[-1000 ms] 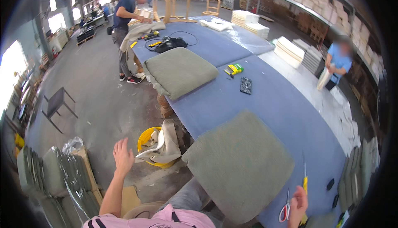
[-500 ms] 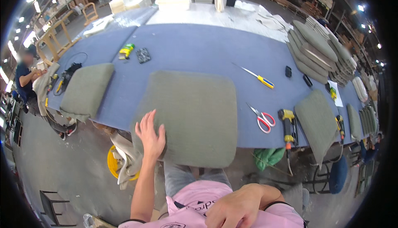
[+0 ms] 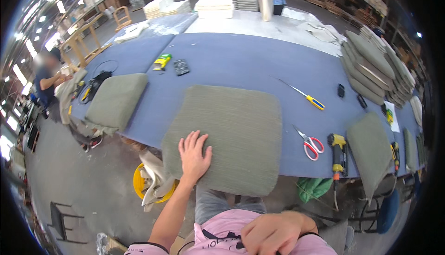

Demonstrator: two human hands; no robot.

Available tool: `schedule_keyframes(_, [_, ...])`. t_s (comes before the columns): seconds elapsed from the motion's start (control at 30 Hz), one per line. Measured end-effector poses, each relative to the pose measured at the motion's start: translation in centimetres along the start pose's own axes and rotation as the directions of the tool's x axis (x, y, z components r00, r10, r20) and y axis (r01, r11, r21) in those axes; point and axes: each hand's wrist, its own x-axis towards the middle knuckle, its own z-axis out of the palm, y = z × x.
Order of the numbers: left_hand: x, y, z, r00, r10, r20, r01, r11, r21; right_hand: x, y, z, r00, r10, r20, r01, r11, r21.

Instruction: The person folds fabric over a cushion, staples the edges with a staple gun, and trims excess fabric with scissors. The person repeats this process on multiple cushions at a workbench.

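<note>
A grey-green upholstered seat cushion lies at the near edge of the blue table, its front part hanging over my lap. My left hand rests flat on its left front area, fingers spread. Close to my pink shirt, my right hand is held with its fingers curled inward; whatever they may grip is hidden. To the right of the cushion are scissors with red-and-white handles, a screwdriver with a yellow-and-blue handle and a yellow-and-black staple gun.
Another cushion lies on the left, one more on the right. Stacked cushions stand at the far right. A green-yellow box sits farther back. A yellow bucket with cloth is below the table. Co-workers stand left and far.
My left hand has slid to the right and inward on the cushion. My right hand stays by my chest. The whole view has shifted, so the table appears farther right and lower.
</note>
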Motion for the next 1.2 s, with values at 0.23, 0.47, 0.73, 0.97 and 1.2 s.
schedule_keyframes(0.23, [0.6, 1.0, -0.2, 1.0, 0.016, -0.007, -0.017, 0.999, -0.049, -1.7, 2.0, 6.5, 0.658, 0.058, -0.75, 0.216, 0.94, 0.262])
schedule_keyframes(0.47, [-0.2, 0.5, 0.0, 1.0, -0.012, -0.005, 0.012, 0.998, -0.07, -0.1, 2.2, 3.2, 0.975, 0.161, 0.154, -0.182, 0.974, 0.136])
schedule_keyframes(0.73, [-0.5, 0.5, -0.4, 0.999, -0.031, -0.018, 0.029, 0.994, -0.103, 0.4, 2.6, 6.0, 0.811, 0.196, -0.551, 0.134, 0.855, 0.502])
schedule_keyframes(0.97, [-0.5, -0.3, 1.4, 0.999, 0.0, -0.05, -0.004, 0.997, -0.082, -0.3, 4.2, 7.3, 0.858, 0.157, -0.49, 0.195, 0.782, 0.593])
schedule_keyframes(1.2, [-2.7, -3.3, 1.1, 0.976, 0.042, -0.212, -0.057, 0.996, -0.063, -1.8, 4.8, 9.3, 0.8, 0.367, -0.475, 0.1, 0.699, 0.708])
